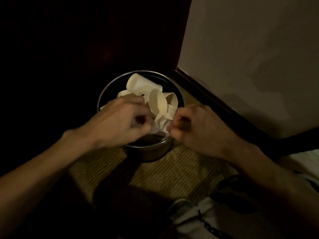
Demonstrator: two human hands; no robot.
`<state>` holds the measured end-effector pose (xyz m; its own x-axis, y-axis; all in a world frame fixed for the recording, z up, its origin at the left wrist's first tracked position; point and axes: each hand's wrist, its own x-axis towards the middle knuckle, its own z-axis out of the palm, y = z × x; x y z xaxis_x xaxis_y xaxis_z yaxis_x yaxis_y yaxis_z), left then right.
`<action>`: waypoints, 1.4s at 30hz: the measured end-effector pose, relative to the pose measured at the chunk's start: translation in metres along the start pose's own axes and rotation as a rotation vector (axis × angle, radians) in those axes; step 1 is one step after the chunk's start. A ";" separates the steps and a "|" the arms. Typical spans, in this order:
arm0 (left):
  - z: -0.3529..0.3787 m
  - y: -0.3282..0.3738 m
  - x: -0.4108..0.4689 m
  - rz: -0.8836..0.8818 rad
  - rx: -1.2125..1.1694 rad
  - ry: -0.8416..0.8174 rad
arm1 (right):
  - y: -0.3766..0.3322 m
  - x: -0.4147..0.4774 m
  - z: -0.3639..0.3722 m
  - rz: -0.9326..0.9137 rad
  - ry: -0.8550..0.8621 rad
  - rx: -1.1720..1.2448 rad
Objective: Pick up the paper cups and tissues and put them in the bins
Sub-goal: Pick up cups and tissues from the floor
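l hand curled, grip unclear | r hand pinching tissue | cups in bin

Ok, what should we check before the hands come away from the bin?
1. Paper cups inside the metal bin: ok, they lie within the rim.
2. Tissue inside: ok, crumpled by the near rim.
3. Left hand has let go: cannot tell, its fingers are curled and blurred.
4. Right hand has let go: cannot tell, its curled fingers are right beside the tissue.
5. Bin upright on the floor: ok.
6. No rubbish left on the floor: cannot tell, much of it is dark.
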<state>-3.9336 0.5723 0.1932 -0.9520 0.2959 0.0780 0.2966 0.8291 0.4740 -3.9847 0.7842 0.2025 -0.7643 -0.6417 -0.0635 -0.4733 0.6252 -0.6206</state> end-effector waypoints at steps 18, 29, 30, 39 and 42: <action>0.125 0.419 0.131 0.830 0.085 -0.334 | 0.132 -0.425 -0.191 0.631 0.135 -0.062; 0.444 0.572 0.128 0.809 0.131 -0.917 | 0.326 -0.671 -0.048 1.184 0.492 0.348; 0.466 0.583 0.127 0.788 0.129 -0.928 | 0.342 -0.685 -0.039 1.221 0.534 0.359; 0.591 0.676 0.119 0.278 -0.165 -1.018 | 0.455 -0.752 -0.019 1.375 0.945 0.405; 0.616 0.695 0.118 0.054 -0.309 -1.029 | 0.470 -0.759 -0.011 1.425 0.840 0.310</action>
<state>-3.7931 1.4758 -0.0079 -0.3744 0.7055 -0.6018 0.1671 0.6897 0.7046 -3.6320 1.5703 -0.0325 -0.5316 0.7806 -0.3288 0.7725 0.2877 -0.5660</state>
